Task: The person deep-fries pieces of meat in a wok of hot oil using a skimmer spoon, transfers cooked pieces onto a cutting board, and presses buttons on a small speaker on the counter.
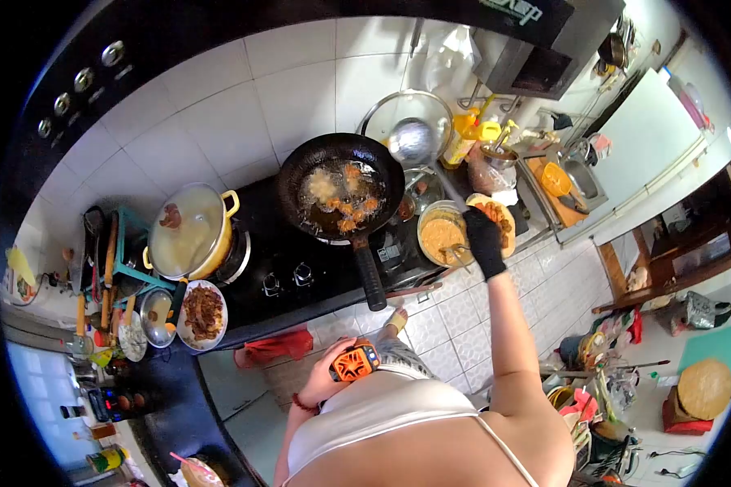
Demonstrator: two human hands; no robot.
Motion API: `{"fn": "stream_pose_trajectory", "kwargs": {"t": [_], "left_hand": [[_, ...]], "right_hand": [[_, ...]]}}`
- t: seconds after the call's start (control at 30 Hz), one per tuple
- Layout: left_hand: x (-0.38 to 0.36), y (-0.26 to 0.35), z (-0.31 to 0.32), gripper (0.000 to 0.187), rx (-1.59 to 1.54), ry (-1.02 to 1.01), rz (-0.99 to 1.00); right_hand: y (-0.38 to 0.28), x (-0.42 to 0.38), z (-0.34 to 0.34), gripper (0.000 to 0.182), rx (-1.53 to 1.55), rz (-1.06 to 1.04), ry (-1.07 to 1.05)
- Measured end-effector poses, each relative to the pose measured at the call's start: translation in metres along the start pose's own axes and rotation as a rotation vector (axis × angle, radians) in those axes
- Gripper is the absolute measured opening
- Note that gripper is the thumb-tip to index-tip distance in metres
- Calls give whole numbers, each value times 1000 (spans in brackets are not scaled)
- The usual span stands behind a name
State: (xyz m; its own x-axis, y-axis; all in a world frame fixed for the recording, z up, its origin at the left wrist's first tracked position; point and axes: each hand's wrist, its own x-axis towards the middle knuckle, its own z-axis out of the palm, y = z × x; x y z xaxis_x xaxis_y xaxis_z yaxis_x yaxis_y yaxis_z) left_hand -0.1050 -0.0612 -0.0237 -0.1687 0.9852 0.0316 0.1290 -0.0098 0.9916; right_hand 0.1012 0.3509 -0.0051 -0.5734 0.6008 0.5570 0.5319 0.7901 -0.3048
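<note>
My right hand (485,242), in a black glove, is closed round the handle of a metal ladle (413,141). Its round head is up and to the left, before a glass lid (379,115). Below the glove is a bowl of orange-tan batter (443,235) with a utensil in it; beside it, a plate of browned food (502,223) is partly covered by the glove. Battered pieces (348,203) bubble in oil in a black wok (288,174). At my waist, my bare left hand (323,373) is closed round an orange and black device (355,362), perhaps a small fan.
The wok handle (371,280) juts past the counter edge towards me. Left of it stand a yellow pot with a lid (188,231) and a plate of browned meat (204,315). Oil bottles (461,138) and a cutting board (554,188) are at the right.
</note>
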Motion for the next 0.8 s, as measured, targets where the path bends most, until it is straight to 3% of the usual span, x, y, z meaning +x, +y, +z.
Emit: {"fn": "stream_pose_trajectory", "kwargs": {"t": [0.03,0.1,0.17,0.2,0.3,0.33,0.43,0.47,0.53,0.63,0.77,0.8], "left_hand": [[-1,2,0,70,15,-2,-4],[-5,8,0,71,42,7,-15],[-10,4,2,71,11,55,40],[-13,5,3,72,-41,74,26],[-21,-3,3,73,-62,124,-8],[-22,-4,3,73,-58,142,-17],[-22,0,4,72,-72,192,-24],[-22,2,4,71,-49,200,-33],[-18,3,5,71,-44,224,-31],[-10,9,7,71,32,242,-19],[1,7,15,70,-1,273,-17],[7,7,20,70,-3,286,-14]], "right_hand": [[-15,12,16,19,54,53,76],[-46,38,16,21,40,83,-89],[-59,63,27,21,-174,143,-227],[-47,71,43,21,-140,-2,-67],[-36,92,59,20,-253,-103,-145],[-51,95,51,20,-225,-39,-246],[-18,100,78,18,11,-142,-184],[4,101,93,19,60,-261,-164],[26,105,109,19,401,61,-362],[33,109,111,21,600,327,-507],[45,119,105,20,563,193,-557],[18,124,82,19,747,398,-581]]}}
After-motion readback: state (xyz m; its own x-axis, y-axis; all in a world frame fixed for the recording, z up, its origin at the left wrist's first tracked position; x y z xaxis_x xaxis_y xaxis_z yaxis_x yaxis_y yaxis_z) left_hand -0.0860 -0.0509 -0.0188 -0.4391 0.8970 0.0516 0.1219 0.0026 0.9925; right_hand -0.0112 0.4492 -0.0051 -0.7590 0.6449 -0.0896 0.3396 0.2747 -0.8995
